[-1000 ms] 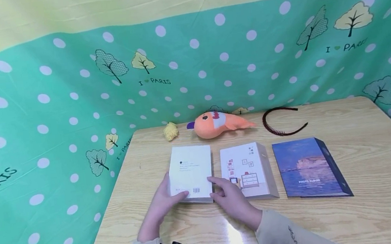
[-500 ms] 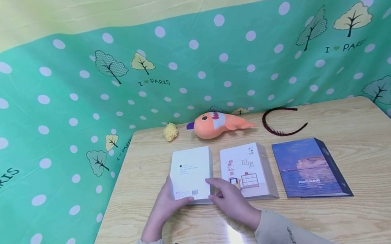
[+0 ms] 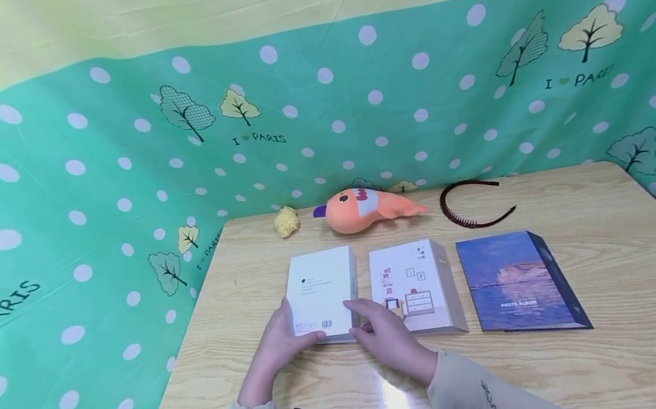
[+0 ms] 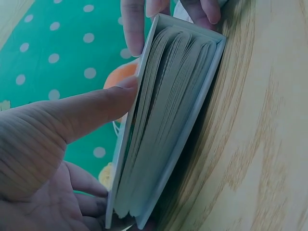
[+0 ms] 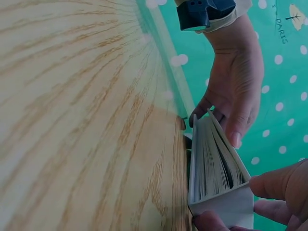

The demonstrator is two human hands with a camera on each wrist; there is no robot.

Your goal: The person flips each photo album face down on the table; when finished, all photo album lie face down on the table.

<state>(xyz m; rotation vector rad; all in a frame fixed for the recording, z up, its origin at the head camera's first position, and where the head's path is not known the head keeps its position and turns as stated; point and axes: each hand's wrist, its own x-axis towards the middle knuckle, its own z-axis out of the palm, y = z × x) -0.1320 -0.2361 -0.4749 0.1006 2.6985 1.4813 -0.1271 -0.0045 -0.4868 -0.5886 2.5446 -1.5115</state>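
Observation:
A thick white photo album point(image 3: 321, 293) lies with its barcode side up on the left of the table, at or just above the wood; I cannot tell which. My left hand point(image 3: 279, 338) grips its left side, the thumb lying over the cover near the front edge. At the right side, my right hand point(image 3: 388, 332) holds the spine, thumb below and fingers above. Loose-edged pages point(image 4: 168, 106) between the two covers show in the left wrist view. The right wrist view shows the spine point(image 5: 228, 207) between the right hand's fingers.
Right of it lie a white album with a drawn room point(image 3: 412, 279) and a blue photo album point(image 3: 516, 284). Behind stand a yellow ball-like item point(image 3: 287, 222), an orange plush bird point(image 3: 350, 212) and a dark headband point(image 3: 457, 217). A green dotted curtain point(image 3: 317, 111) borders the table point(image 3: 632, 264).
The white album has shifted slightly and tilts less towards the front than a second ago. The left hand has moved a little to the right with it; the right hand stays nearly still.

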